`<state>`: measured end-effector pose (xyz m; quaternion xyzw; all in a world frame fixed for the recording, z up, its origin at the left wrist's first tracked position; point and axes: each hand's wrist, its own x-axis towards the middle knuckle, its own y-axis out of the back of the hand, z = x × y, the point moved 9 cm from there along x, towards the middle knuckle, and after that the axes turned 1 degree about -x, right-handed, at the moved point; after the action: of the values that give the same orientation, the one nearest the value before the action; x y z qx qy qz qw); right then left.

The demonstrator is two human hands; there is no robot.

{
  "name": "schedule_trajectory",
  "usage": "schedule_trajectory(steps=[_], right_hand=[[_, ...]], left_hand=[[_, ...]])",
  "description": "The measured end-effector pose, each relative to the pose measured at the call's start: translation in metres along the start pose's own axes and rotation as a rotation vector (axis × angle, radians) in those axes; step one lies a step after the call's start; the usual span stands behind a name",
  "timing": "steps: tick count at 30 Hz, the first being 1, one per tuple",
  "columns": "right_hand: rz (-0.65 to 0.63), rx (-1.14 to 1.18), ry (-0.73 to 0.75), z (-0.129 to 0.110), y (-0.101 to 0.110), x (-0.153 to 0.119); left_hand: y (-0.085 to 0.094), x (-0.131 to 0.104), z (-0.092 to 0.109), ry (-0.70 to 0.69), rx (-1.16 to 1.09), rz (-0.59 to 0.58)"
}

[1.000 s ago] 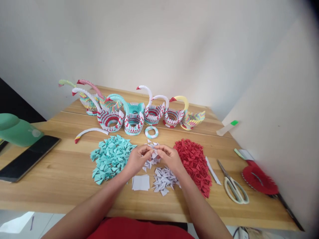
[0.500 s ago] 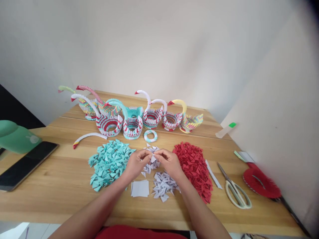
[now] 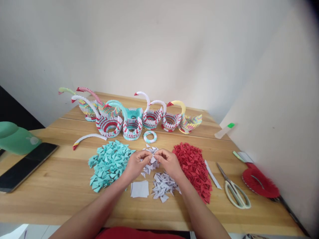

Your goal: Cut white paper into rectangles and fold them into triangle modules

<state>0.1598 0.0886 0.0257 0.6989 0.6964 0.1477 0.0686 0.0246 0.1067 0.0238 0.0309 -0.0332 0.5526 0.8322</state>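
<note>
Between the fingertips of my left hand point(image 3: 136, 163) and my right hand point(image 3: 168, 162) is a small white folded paper piece point(image 3: 153, 159), pinched from both sides. Both hands are closed on it, above a pile of white folded paper pieces point(image 3: 149, 168). A second white pile point(image 3: 163, 186) lies nearer to me, by my right wrist. Left of my left hand spreads a heap of turquoise folded pieces point(image 3: 109, 166); right of my right hand is a heap of red ones point(image 3: 191, 166). A stack of flat white paper slips point(image 3: 139, 189) rests between my forearms.
Several folded-paper swans point(image 3: 109, 125) stand at the back, with a turquoise-and-white paper ring point(image 3: 145, 137) before them. A loose swan neck point(image 3: 89, 136), a phone point(image 3: 27, 167) and a green container point(image 3: 17, 139) are at left. Scissors point(image 3: 234, 189) and a red paper object point(image 3: 260, 182) lie right.
Both hands keep pinching the white paper piece in almost the same place. The view has shifted very slightly; nothing else visibly moves.
</note>
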Motion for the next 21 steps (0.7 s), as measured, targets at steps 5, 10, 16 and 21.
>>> schedule_trajectory(steps=[5,10,16,21], right_hand=[[-0.016,-0.1,0.059,-0.012,-0.001,-0.002],[-0.012,-0.167,0.07,-0.014,0.0,-0.004],[-0.022,-0.209,0.088,-0.015,0.001,-0.004],[-0.032,-0.26,0.142,-0.019,-0.001,-0.006]], left_hand=[[-0.002,0.0,-0.004,0.039,-0.04,0.008],[-0.001,0.0,0.003,-0.005,0.078,0.001],[0.003,-0.001,0.011,-0.072,0.204,0.022],[0.003,-0.001,0.013,-0.114,0.252,0.01]])
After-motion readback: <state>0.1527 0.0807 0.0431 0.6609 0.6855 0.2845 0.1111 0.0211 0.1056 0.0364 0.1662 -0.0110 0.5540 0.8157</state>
